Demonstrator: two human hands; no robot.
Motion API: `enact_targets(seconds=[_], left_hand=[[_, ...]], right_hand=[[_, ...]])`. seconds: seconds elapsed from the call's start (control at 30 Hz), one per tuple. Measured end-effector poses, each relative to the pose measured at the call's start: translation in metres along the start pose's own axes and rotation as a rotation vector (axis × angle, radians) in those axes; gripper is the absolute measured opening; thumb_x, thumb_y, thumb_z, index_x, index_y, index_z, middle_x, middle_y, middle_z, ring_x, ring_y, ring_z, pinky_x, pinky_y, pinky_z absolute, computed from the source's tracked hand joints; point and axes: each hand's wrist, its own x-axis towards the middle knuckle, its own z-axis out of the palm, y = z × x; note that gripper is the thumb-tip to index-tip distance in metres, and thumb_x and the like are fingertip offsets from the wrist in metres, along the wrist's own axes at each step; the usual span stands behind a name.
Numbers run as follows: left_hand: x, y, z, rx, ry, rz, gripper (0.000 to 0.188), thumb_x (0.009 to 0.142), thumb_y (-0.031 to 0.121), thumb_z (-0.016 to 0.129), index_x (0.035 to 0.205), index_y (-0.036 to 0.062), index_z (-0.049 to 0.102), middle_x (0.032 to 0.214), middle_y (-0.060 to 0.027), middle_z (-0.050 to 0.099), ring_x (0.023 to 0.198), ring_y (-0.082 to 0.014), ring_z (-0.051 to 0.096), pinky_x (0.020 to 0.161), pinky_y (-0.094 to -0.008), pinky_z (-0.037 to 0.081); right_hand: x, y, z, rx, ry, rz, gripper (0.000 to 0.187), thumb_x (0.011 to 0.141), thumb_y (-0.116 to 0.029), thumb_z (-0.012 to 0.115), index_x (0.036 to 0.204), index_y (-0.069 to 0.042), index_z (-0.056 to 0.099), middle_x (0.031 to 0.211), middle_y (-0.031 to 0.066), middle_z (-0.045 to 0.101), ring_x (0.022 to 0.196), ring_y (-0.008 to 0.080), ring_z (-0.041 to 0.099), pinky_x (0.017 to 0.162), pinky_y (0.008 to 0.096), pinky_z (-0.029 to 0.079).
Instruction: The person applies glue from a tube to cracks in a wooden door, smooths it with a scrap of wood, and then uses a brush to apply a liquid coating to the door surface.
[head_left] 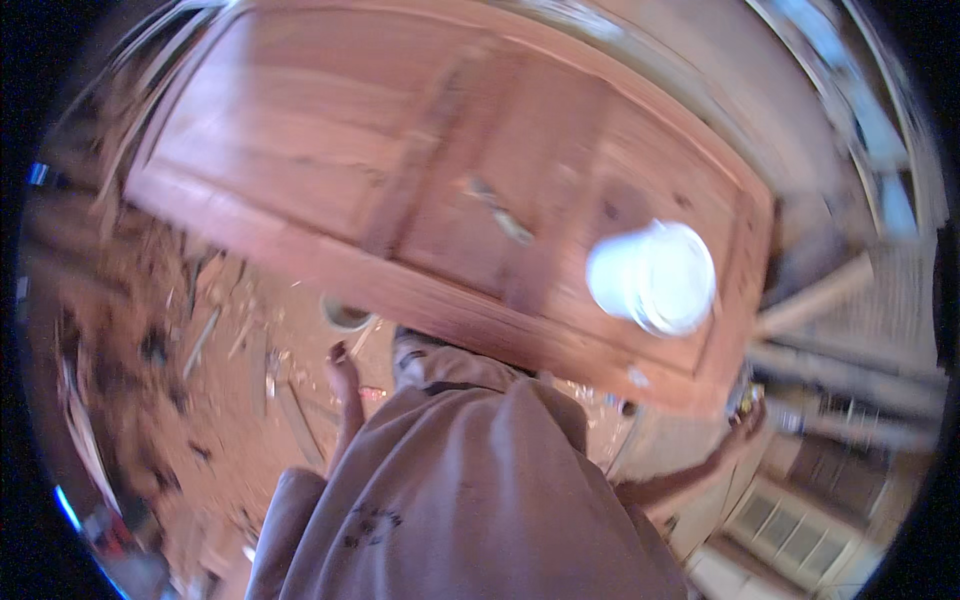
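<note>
A reddish-brown wooden panelled door (330,215) lies across the view in front of me. On its right part is a white plastic bucket (650,278), and nearer its middle a small brush-like tool (497,210), blurred. My left hand (342,368) hangs low beside my body, near the door's front edge and away from the things on it; motion smears its fingers. Out to the right, my right hand (745,425) is at the door's near right corner. Its fingers are closed round something small with a yellowish part, too blurred to name.
Wood scraps and shavings litter the reddish ground (225,370) on the left. A round container (345,314) stands under the door's front edge. Timber pieces (815,295) lie beyond the right end, and a pale framed panel (795,525) is at the lower right.
</note>
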Motion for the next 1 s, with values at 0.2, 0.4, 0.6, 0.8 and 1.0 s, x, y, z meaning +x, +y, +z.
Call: enact_targets(seconds=[0.2,0.4,0.6,0.8,1.0], left_hand=[[0.009,-0.004,-0.032,-0.321,-0.06,-0.119,0.027,0.088,0.005,0.051,0.112,-0.001,0.063,0.096,-0.0115,0.067,0.069,-0.0155,0.059,0.062,-0.0286,0.049],[-0.063,0.032,-0.007,-0.432,-0.107,-0.253,0.029,0.09,0.02,0.06,0.113,0.0024,0.06,0.091,-0.0067,0.065,0.06,-0.0112,0.053,0.054,-0.0244,0.042],[-0.18,0.166,0.048,-0.325,-0.579,0.364,0.043,0.089,0.009,0.062,0.13,0.0023,0.049,0.117,-0.009,0.06,0.093,-0.0156,0.061,0.075,-0.0285,0.049],[-0.269,0.227,0.087,-0.244,-1.006,0.638,0.069,0.085,0.006,0.068,0.144,0.002,0.032,0.127,-0.0157,0.053,0.116,-0.0217,0.054,0.093,-0.0355,0.045],[-0.289,0.244,0.058,-0.575,-0.799,0.263,0.033,0.097,0.02,0.058,0.119,-0.0001,0.043,0.089,-0.0065,0.059,0.076,-0.0143,0.057,0.066,-0.0282,0.048]], right_hand=[[-0.062,0.112,0.027,-0.011,-0.325,0.114,0.047,0.086,-0.015,0.073,0.127,-0.001,0.052,0.11,0.0103,0.061,0.094,0.0182,0.059,0.072,0.0298,0.05],[-0.113,0.099,0.108,0.118,-0.335,-0.074,0.056,0.085,-0.024,0.074,0.131,-0.003,0.051,0.115,0.0163,0.059,0.091,0.0268,0.064,0.077,0.0364,0.054],[-0.132,0.072,0.161,0.14,-0.57,-0.239,0.014,0.096,-0.013,0.057,0.103,-0.001,0.056,0.09,0.02,0.062,0.083,0.035,0.063,0.073,0.0433,0.05],[-0.158,-0.011,0.144,0.592,-1.133,-0.379,0.021,0.093,-0.015,0.063,0.108,-0.002,0.056,0.091,0.0161,0.063,0.082,0.0286,0.064,0.07,0.039,0.05],[-0.141,-0.035,0.12,0.692,-1.084,0.032,0.04,0.092,-0.014,0.065,0.126,-0.006,0.047,0.084,0.0052,0.058,0.083,0.0172,0.058,0.077,0.0327,0.049]])
